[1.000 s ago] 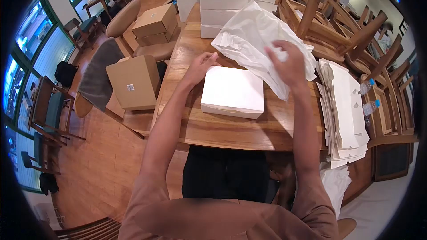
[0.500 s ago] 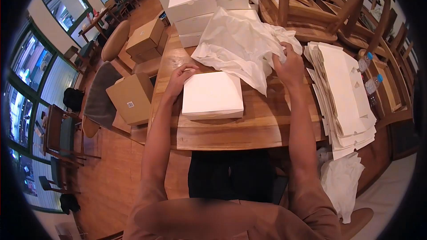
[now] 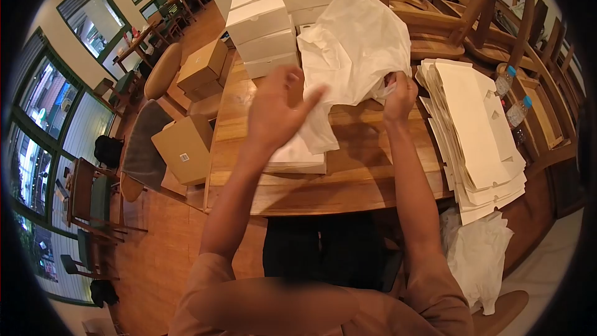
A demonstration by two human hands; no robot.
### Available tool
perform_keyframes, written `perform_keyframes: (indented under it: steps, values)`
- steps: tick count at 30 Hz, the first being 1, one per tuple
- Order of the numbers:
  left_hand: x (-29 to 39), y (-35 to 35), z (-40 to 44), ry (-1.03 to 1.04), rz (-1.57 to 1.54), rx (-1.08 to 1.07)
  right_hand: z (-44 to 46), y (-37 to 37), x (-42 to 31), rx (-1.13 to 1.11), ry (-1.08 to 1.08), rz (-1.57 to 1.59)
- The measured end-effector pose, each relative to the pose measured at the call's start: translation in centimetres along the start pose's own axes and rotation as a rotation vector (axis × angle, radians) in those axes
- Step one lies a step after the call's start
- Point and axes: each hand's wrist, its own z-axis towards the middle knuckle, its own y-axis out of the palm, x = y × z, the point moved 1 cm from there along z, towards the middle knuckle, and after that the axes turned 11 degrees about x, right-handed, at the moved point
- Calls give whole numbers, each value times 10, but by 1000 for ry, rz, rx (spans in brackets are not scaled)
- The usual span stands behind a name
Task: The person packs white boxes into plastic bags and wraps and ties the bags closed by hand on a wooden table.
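Note:
A thin white plastic bag (image 3: 360,43) is lifted and puffed out over the table's far side. My right hand (image 3: 400,98) is closed on its right edge. My left hand (image 3: 277,112), slightly blurred, is raised with thumb and fingers apart, close to the bag's left edge; whether it touches the bag I cannot tell. Below that hand, a closed white cardboard box (image 3: 298,165) lies on the wooden table (image 3: 367,180), partly hidden by the hand and a hanging corner of the bag.
White boxes (image 3: 264,22) are stacked at the back left. Flattened white cartons (image 3: 472,124) pile up on the right, beside plastic bottles (image 3: 517,112) and upturned wooden chairs (image 3: 429,12). Brown cardboard boxes (image 3: 185,149) sit on chairs at left. Another white bag (image 3: 479,261) hangs at lower right.
The bag has risen and swelled out, with my right hand still gripping it and now slightly lower. My left hand has left the box's far left corner and moved up and right toward the bag.

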Motion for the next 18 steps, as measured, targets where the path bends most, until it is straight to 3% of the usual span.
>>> perform_keyframes:
  steps: [4, 6, 7, 10, 13, 15, 16, 18]
  values:
    - [19, 29, -12, 168, 365, 17, -24, 10, -8, -60, -72, 111]
    - [11, 36, -4, -46, 440, -134, -31, 12, -7, -94, -102, 122]
    - [0, 40, -4, -45, 442, -131, -36, 19, -17, -98, -162, 126]
    - [-42, 46, -2, 49, 264, -57, -40, 23, -25, -124, -247, 107]
    - [-58, 45, 4, -113, 176, -92, -38, 17, -16, -266, -239, 125]
    - [-55, 39, 12, -234, 6, 47, -49, 32, -29, -202, -551, 81]
    - [-52, 35, 16, -235, -67, 91, -46, 30, -23, -204, -669, -88]
    - [-48, 27, 27, -319, -61, 89, -50, 27, -7, -140, -639, -122]
